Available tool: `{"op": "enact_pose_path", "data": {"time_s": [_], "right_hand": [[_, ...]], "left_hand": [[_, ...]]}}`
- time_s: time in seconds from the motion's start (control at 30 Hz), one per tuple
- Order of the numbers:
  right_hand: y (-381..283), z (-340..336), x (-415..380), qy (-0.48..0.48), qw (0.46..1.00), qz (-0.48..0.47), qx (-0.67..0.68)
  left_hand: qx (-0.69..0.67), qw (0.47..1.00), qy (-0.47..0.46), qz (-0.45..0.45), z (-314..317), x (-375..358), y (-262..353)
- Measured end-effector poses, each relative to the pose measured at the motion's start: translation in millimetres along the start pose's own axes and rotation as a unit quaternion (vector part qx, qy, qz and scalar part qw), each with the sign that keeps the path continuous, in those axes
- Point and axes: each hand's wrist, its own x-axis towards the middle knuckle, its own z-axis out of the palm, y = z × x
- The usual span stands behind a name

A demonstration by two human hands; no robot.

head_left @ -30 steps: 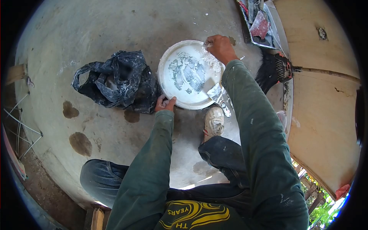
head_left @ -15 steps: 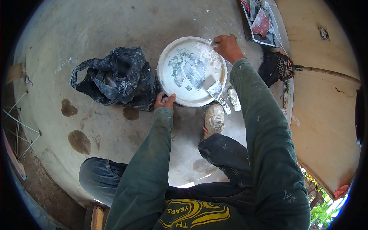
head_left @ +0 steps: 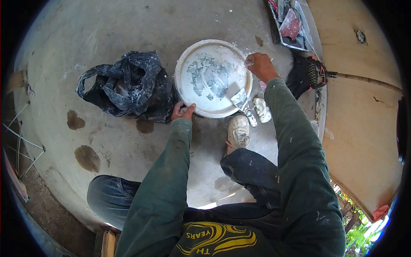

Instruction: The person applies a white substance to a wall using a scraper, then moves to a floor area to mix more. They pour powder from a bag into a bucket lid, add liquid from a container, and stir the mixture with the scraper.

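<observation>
A shallow round white tray [head_left: 188,88] with a raised rim lies on the concrete floor, its inside smeared with white paste and grey patches. White powder [head_left: 229,58] is scattered along its upper right part. My left hand [head_left: 183,112] grips the lower left rim, thumb on top. Just outside the right rim is my right hand [head_left: 260,66], fingers closed together; whether anything is in them is hidden. A putty knife [head_left: 241,99] coated in white rests across the lower right rim, its handle over the floor. Beside it sits a crumpled whitish piece [head_left: 261,109].
A black plastic bag [head_left: 132,83] dusted with white stands left of the tray. At the upper right are a metal tray [head_left: 295,32] holding scraps and a dark shoe-like item [head_left: 310,73]. My shoe [head_left: 238,132] is close below the round tray. Wooden panels [head_left: 364,107] line the right side.
My right hand has moved right and slightly down, from over the rim to just outside it. The powder at the upper right looks flatter. My left hand stays on the rim.
</observation>
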Motion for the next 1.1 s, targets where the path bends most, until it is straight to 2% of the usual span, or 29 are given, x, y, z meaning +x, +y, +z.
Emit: {"op": "enact_pose_path", "data": {"time_s": [0.2,0.53,0.73,0.8,0.93,1.0,1.03,1.1], "right_hand": [[-3,6,17,0.045,0.999,-0.020,0.022],[-8,8,33,0.052,0.999,-0.008,0.014],[5,9,6,0.017,1.000,0.000,-0.003],[7,4,-3,-0.075,0.997,-0.027,0.002],[7,-7,-11,-0.122,0.992,-0.004,0.020],[7,-8,-9,-0.029,1.000,0.011,-0.002],[0,-12,-7,-0.029,1.000,0.008,-0.003],[-15,-21,-2,0.032,0.998,-0.047,-0.010]], "left_hand": [[-0.015,1.000,-0.014,0.001,0,0,0],[-0.018,1.000,-0.008,-0.001,0,-3,3],[-0.031,0.999,-0.014,0.006,-1,1,-2],[-0.012,1.000,-0.014,0.005,-3,2,-3],[-0.041,0.999,-0.009,-0.003,0,0,-3],[-0.014,1.000,-0.019,-0.015,-1,0,-2],[-0.016,1.000,-0.017,-0.014,-1,0,-3],[-0.062,0.998,-0.015,-0.002,1,-1,-4]]}}
